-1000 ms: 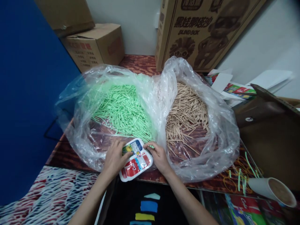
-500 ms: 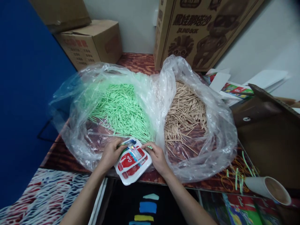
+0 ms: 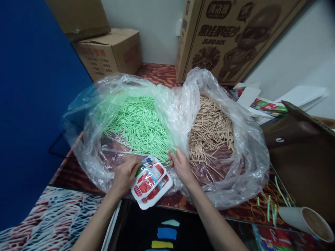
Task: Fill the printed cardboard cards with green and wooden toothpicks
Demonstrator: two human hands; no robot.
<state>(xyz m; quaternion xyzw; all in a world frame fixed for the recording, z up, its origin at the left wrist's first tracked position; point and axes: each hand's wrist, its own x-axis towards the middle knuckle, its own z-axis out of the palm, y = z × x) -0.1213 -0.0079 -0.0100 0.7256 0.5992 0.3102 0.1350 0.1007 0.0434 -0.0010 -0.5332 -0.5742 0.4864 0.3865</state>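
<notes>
My left hand pinches two white plastic packs printed with red cola bottles, one overlapping the other, near the table's front edge. To their right, my right hand is closed with a small bunch of short green sticks at its fingertips. That hand is beside a large pile of loose green sticks lying in an open clear plastic bag. A second clear bag to the right holds a pile of tan sticks.
Cardboard boxes and a tall printed carton stand at the back. On the right are a dark open box, rubber bands, and a tipped paper cup. A blue panel borders the left.
My right hand has left the packs and moved up and right to the edge of the green pile, green sticks still in its fingers. My left hand keeps hold of the packs.
</notes>
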